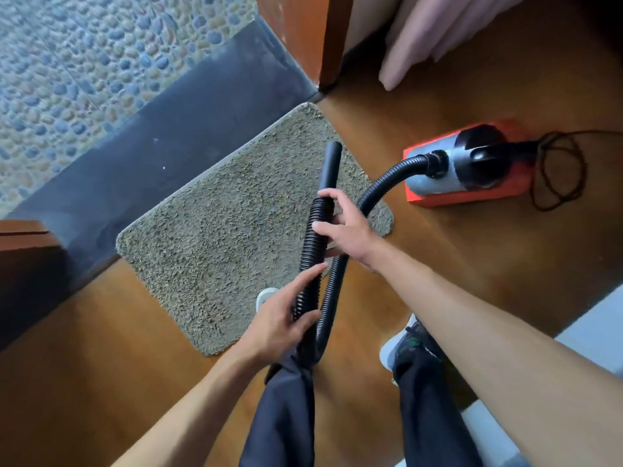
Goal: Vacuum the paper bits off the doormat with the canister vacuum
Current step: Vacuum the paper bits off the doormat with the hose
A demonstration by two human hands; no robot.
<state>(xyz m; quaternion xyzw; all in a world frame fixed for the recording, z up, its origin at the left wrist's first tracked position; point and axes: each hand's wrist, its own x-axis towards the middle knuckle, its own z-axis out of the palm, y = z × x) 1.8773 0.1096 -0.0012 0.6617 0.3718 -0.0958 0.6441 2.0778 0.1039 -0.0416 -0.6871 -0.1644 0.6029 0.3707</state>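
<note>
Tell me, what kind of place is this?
Probably a home's entrance: a doormat lies on the wooden floor beside a dark threshold, with pebble paving beyond it.

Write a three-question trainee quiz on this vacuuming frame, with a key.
1. True or false: the left hand and the right hand both grip the hose.
2. Where does the canister vacuum sit relative to the doormat? A) on it B) on the wooden floor to its right C) to its left
3. Fill in: the rigid black nozzle shows over the ____.

Key: 1 true; 2 B; 3 doormat.
</note>
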